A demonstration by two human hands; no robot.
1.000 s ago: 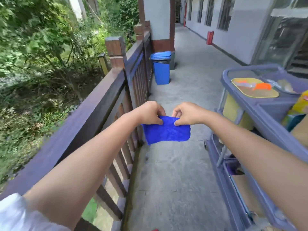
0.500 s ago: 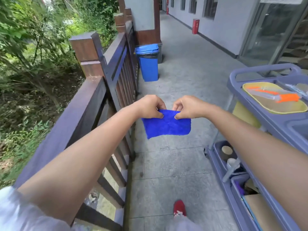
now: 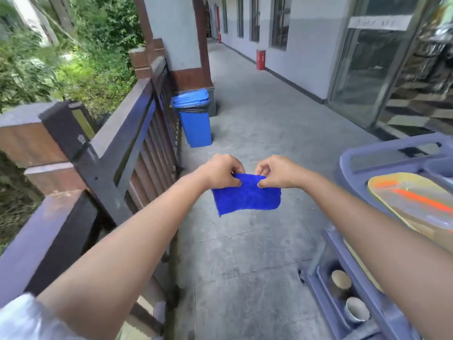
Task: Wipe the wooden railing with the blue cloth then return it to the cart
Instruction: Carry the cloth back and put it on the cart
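A small blue cloth (image 3: 247, 196) hangs in the air over the concrete walkway. My left hand (image 3: 220, 170) pinches its top left edge and my right hand (image 3: 277, 171) pinches its top right edge. The dark wooden railing (image 3: 122, 126) runs along the left side, apart from both hands, with a brown post (image 3: 31, 143) close by. The grey-purple cart (image 3: 372, 163) stands to the right, with a yellow tray (image 3: 392, 190) on its top shelf.
A blue bin (image 3: 195, 121) with a black liner stands against the railing ahead, beside a white pillar (image 3: 176, 33). Two cups (image 3: 340, 280) sit on the cart's lower shelf. A red box (image 3: 260, 59) stands by the building wall. Greenery lies beyond the railing.
My view has moved forward along the walkway, so the post and the bin are nearer. Both hands keep holding the cloth in about the same pose.
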